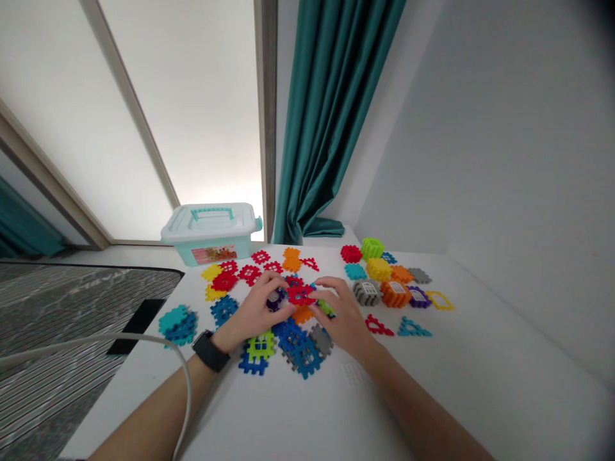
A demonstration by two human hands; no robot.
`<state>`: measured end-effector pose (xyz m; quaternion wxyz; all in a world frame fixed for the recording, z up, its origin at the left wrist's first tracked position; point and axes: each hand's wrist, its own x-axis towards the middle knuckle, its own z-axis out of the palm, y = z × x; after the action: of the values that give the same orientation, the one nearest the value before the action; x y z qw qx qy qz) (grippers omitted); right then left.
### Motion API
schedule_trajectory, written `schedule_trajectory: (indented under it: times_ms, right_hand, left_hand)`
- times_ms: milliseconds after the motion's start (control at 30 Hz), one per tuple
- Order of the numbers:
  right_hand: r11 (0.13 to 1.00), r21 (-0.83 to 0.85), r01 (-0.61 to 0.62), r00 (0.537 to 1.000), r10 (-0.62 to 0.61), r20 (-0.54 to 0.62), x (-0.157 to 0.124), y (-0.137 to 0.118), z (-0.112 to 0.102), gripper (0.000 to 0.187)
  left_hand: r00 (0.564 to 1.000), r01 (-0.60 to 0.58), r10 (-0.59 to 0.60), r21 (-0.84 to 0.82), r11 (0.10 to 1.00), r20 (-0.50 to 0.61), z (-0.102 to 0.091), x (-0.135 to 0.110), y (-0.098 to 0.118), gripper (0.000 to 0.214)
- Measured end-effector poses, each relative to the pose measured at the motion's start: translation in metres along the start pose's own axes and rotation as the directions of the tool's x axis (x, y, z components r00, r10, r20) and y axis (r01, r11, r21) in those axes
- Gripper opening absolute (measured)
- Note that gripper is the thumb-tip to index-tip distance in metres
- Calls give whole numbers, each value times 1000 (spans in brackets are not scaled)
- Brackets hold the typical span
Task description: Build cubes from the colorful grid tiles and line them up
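A red waffle block point(301, 296) is held just above the loose blocks point(300, 349) strewn on the white counter point(432, 384). The left hand point(259, 310) and right hand point(342, 315) each close their grip on an opposite edge, which steadies it. A lidded storage box point(211, 234) stands behind.

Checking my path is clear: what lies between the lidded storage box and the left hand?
In the head view, flat red pieces and yellow pieces lie on the table between the storage box and the left hand.
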<state>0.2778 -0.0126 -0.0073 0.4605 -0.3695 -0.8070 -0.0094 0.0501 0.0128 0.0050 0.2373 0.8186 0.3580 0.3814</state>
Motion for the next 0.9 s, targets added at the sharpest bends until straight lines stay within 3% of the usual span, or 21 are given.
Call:
schedule_trajectory:
  times_ms: [133,667,900]
  right_hand:
    - [991,102,-84,995,77,69,1,-1,2,33]
    - [998,22,-51,997,49,57,-2,1,5,16]
    - [998,14,-61,997,60,54,0,-4,4,25]
  left_hand:
    - [994,-79,90,141,987,-68,-2,-2,-2,38]
    - [983,-143,173,339,930,-60,2,-4,-5,47]
    - [967,-157,219,376,913,-130,2,-2,-8,45]
